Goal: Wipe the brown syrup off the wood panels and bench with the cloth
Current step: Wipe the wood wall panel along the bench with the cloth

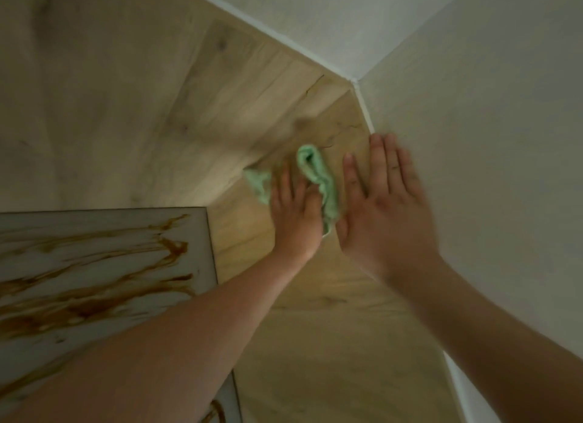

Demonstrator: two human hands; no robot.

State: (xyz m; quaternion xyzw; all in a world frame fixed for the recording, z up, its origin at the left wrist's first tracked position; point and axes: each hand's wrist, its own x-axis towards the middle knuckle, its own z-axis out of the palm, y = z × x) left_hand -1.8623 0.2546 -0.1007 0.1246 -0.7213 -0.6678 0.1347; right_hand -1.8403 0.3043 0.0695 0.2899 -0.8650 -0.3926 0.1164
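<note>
A light green cloth [318, 176] lies bunched on the pale wood surface [315, 296] near the corner. My left hand [295, 208] lies flat on top of it with straight fingers, pressing it down; cloth sticks out to the left of the fingers and along the thumb. My right hand [385, 208] is spread flat just right of the cloth, next to the white wall, holding nothing. A grey-white panel [195, 227] at the lower left carries long smeared streaks of brown syrup [94, 306]. My left forearm covers part of that panel.
Two white walls [473, 107] meet in a corner beyond my hands, edged by a white skirting strip [366, 110]. Pale wood boards [110, 91] with knots and a thin crack stretch to the upper left. The picture is blurred.
</note>
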